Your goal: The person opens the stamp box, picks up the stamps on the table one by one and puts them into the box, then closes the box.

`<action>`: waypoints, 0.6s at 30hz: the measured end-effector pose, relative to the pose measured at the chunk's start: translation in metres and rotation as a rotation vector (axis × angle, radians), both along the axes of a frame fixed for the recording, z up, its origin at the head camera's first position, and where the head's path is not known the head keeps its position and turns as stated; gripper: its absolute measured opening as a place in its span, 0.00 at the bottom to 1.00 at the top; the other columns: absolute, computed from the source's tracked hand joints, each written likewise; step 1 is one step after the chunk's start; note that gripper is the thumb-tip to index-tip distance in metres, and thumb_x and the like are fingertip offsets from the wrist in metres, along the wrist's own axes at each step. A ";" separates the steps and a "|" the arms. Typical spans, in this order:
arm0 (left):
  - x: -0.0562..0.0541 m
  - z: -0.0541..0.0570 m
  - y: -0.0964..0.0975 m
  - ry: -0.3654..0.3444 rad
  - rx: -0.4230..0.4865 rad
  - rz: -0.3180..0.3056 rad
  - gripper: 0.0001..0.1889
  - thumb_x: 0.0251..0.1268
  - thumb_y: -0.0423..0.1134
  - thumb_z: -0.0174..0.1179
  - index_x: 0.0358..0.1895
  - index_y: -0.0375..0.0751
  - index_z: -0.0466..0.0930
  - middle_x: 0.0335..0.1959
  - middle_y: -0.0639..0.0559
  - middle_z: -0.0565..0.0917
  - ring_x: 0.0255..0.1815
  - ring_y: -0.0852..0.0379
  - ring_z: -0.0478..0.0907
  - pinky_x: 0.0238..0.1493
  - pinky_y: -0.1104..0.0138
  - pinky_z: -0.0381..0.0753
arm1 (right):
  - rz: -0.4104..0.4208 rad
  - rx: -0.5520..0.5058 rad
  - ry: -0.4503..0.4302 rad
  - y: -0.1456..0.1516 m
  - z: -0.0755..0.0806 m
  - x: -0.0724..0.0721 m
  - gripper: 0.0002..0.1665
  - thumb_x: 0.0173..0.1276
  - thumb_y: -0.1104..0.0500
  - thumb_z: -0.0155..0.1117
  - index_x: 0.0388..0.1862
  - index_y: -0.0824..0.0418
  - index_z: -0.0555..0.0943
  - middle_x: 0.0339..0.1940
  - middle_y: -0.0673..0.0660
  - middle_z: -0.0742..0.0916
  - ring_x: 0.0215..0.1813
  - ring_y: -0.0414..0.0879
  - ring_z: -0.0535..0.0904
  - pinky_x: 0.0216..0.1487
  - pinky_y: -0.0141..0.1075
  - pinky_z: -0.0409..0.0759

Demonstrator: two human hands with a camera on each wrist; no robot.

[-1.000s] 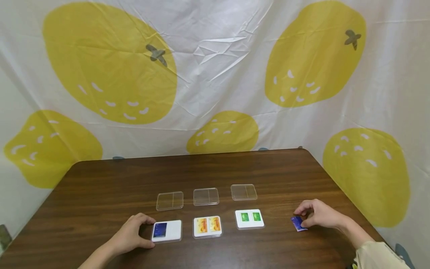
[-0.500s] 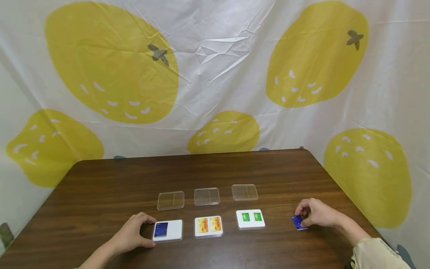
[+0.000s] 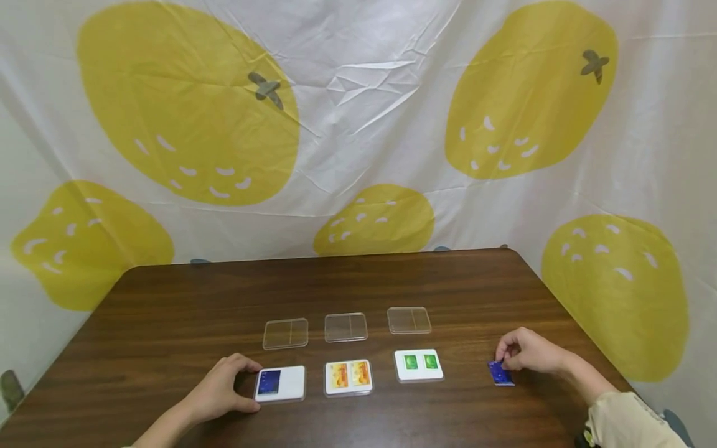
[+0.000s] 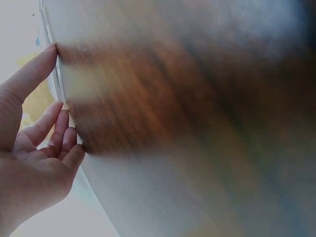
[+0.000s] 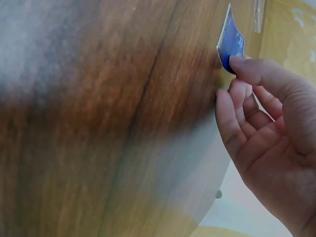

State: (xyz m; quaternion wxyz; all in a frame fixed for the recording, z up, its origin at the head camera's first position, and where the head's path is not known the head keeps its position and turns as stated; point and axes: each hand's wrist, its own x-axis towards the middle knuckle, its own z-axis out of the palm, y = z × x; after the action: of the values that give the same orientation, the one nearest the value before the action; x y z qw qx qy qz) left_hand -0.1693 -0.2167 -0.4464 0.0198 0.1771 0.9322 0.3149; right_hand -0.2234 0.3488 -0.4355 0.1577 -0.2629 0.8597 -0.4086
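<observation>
A clear plastic case with a white insert point(image 3: 291, 382) lies on the table at the left; a dark blue stamp point(image 3: 269, 382) fills the insert's left side, and its right side is plain white. My left hand point(image 3: 223, 387) holds this case at its left end, thumb at the near corner and forefinger at the far one. Over on the right, my right hand point(image 3: 531, 353) pinches another blue stamp point(image 5: 230, 42) by a corner between thumb and finger. That stamp looks tilted and slightly bent, with a toothed edge in the right wrist view.
A case with two orange stamps point(image 3: 348, 377) and a case with two green stamps point(image 3: 419, 364) lie to the right of the held one. Behind stand three clear lids point(image 3: 285, 334) in a row. A lemon-print cloth point(image 3: 370, 137) hangs behind the wooden table point(image 3: 185, 311).
My right thumb and finger have shifted to the stamp's far corner, and the stamp has turned and tipped up a little. My left hand has stayed on the case.
</observation>
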 end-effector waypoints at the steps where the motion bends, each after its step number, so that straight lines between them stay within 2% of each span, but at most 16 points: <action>1: 0.000 0.000 0.000 0.002 -0.001 0.000 0.30 0.28 0.46 0.76 0.42 0.39 0.78 0.40 0.53 0.77 0.45 0.50 0.70 0.48 0.52 0.68 | 0.003 -0.011 -0.021 0.001 0.000 -0.001 0.04 0.47 0.73 0.61 0.26 0.71 0.78 0.19 0.48 0.78 0.22 0.33 0.71 0.21 0.28 0.71; 5: 0.000 -0.001 0.000 0.010 -0.006 -0.002 0.30 0.28 0.47 0.75 0.42 0.39 0.78 0.39 0.53 0.77 0.45 0.50 0.70 0.47 0.53 0.68 | 0.024 -0.035 -0.104 0.005 0.002 -0.003 0.04 0.52 0.72 0.59 0.28 0.74 0.77 0.22 0.50 0.81 0.25 0.35 0.74 0.24 0.31 0.75; 12: 0.000 0.000 0.000 0.008 -0.010 -0.002 0.30 0.28 0.47 0.75 0.42 0.39 0.78 0.40 0.52 0.77 0.45 0.50 0.70 0.48 0.52 0.69 | 0.055 -0.071 -0.282 0.012 0.005 -0.007 0.10 0.59 0.69 0.57 0.33 0.79 0.75 0.26 0.51 0.82 0.30 0.39 0.78 0.29 0.33 0.79; 18: 0.000 -0.001 0.000 0.010 -0.006 -0.003 0.30 0.28 0.46 0.75 0.42 0.39 0.78 0.39 0.53 0.77 0.45 0.50 0.70 0.47 0.53 0.69 | 0.035 -0.128 -0.394 0.008 0.009 -0.010 0.10 0.59 0.68 0.56 0.34 0.78 0.75 0.28 0.50 0.82 0.31 0.39 0.78 0.32 0.33 0.79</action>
State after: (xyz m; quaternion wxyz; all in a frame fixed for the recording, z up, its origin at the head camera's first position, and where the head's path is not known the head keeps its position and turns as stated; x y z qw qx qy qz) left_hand -0.1694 -0.2166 -0.4469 0.0160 0.1803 0.9329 0.3114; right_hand -0.2331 0.3573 -0.4268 0.3130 -0.2024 0.7798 -0.5029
